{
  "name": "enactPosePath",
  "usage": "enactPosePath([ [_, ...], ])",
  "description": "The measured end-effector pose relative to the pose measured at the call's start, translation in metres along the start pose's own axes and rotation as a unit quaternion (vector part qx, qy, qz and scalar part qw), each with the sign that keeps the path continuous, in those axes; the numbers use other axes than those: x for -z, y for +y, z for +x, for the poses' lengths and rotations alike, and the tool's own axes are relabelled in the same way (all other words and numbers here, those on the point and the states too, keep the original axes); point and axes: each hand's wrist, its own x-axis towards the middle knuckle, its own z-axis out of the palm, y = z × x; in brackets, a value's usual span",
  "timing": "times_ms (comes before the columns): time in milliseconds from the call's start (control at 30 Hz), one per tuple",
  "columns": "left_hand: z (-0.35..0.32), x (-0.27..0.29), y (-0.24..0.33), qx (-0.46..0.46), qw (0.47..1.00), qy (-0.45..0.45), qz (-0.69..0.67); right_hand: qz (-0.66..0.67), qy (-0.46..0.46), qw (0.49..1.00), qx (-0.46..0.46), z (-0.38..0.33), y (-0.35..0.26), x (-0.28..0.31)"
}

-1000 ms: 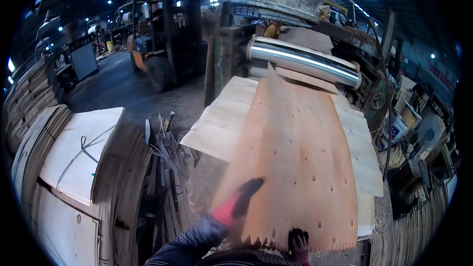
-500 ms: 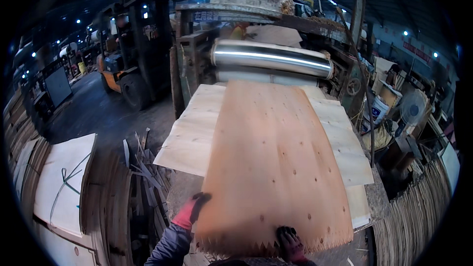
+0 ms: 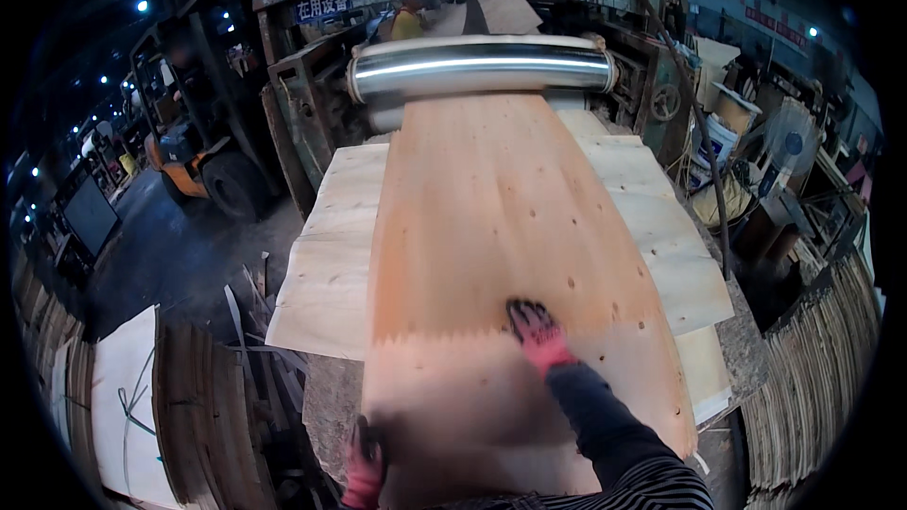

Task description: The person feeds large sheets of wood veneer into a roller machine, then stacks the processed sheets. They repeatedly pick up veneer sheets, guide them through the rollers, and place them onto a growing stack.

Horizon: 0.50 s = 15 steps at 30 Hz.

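A long orange-brown wood veneer sheet reaches under the shiny metal roller at its far end. Its jagged near edge lies over a paler veneer sheet that stretches toward me. My right hand, in a pink and black glove, rests on the upper sheet by that jagged edge, fingers spread flat. At the lower left, my left hand, gloved alike and a little blurred, is closed at the left edge of the paler sheet. Whitish veneer sheets lie underneath, sticking out on both sides.
Stacked veneers stand at the right, and another tied stack at the left, beside scrap strips. A forklift with a person in it is beyond at the left. A white bucket and a fan are at the right.
The upper veneer sheet has moved away from me and now meets the roller. My right hand has gone forward with it, and the left is lower, at the sheet beneath. The view has shifted.
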Motion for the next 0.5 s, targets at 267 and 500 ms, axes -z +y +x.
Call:
enactPosePath([
  [267,-0.041,0.006,0.015,0.178,0.963,-0.092,0.179,-0.005,-0.025,0.999,-0.033,0.050,-0.045,0.026],
  [500,-0.027,0.015,-0.023,0.088,0.995,-0.035,-0.008,0.103,-0.110,0.988,0.038,-0.099,-0.092,0.098],
])
